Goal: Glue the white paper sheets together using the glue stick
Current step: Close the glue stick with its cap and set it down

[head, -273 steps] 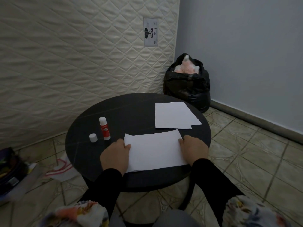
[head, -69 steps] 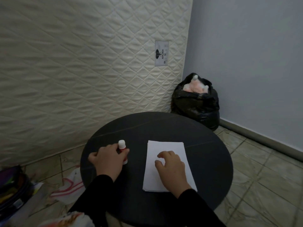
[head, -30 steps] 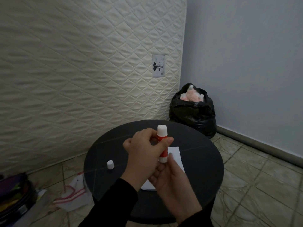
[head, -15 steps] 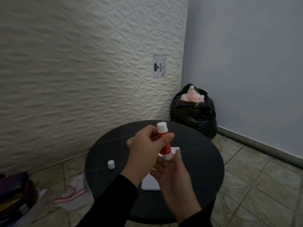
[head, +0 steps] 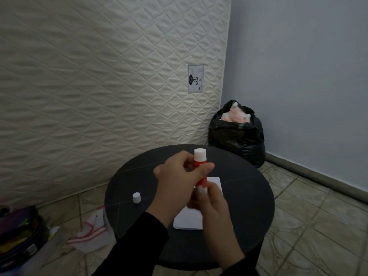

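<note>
I hold the red glue stick [head: 200, 168] upright above the round black table [head: 249, 198], its white glue tip exposed at the top. My left hand [head: 179, 182] grips its red body. My right hand [head: 213, 208] pinches the white base from below. The stacked white paper sheets [head: 189, 220] lie on the table under my hands, mostly hidden by them. The white cap [head: 136, 197] stands on the table to the left.
A quilted mattress [head: 99, 86] leans against the wall behind the table. A full black rubbish bag [head: 237, 136] sits in the corner. On the tiled floor at left lie a white cloth [head: 89, 234] and a dark bag [head: 18, 234].
I lifted the glue stick off the table with my left hand and brought my right hand to its base. Over the last half second the hands barely shifted.
</note>
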